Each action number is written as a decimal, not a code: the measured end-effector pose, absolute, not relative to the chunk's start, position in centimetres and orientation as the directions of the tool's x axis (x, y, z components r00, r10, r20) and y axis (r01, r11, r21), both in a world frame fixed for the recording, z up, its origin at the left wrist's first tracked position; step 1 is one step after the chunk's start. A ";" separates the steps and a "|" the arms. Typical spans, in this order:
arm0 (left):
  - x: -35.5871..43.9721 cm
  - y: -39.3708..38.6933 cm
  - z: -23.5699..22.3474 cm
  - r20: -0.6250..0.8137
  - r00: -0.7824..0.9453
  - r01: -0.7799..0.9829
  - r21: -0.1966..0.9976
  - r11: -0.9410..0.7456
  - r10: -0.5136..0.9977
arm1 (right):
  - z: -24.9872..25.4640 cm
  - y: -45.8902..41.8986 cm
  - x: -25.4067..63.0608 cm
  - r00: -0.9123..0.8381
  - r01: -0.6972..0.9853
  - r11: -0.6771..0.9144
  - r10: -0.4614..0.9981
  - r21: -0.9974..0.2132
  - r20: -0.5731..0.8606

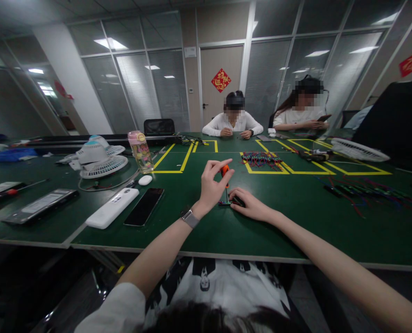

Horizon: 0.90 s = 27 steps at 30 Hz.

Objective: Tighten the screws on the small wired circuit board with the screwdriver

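Observation:
In the head view, my left hand grips the orange handle of a screwdriver between thumb and fingers. The screwdriver stands upright, its thin shaft pointing down at a small green circuit board on the table. My right hand rests on the tabletop with its fingers curled around a black part at the board's right end. The fingers hide most of that part and some of the board. Whether the screwdriver's tip touches a screw is too small to tell.
On the green table, a black phone, a white power bank and a bottle stand left. Wired boards lie in a yellow-taped box and farther right. Two people sit across.

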<state>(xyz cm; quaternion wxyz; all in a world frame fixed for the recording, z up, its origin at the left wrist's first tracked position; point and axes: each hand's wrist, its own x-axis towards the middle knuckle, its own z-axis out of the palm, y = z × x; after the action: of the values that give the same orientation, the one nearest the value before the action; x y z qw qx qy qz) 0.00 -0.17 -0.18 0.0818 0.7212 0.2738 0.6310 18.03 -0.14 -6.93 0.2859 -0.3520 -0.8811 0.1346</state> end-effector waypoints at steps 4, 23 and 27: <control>0.1 0.0 -0.3 0.875 0.029 0.286 0.455 -0.843 0.482 | -7.0 -0.1 18.1 -0.588 0.543 0.714 0.699 -0.443 0.406; 0.1 -0.4 -0.4 0.894 0.161 0.274 0.366 -0.890 0.417 | -7.0 -0.1 18.0 -0.594 0.536 0.721 0.692 -0.440 0.411; 0.1 -0.5 -0.5 0.895 0.154 0.287 0.365 -0.886 0.419 | -7.0 -0.1 18.0 -0.594 0.537 0.722 0.691 -0.437 0.411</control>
<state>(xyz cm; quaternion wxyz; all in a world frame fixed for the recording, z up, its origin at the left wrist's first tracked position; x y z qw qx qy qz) 0.12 -0.46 -0.46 0.0541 0.7576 0.2330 0.6073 18.03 -0.09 -7.04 0.2860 -0.3480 -0.8826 0.1346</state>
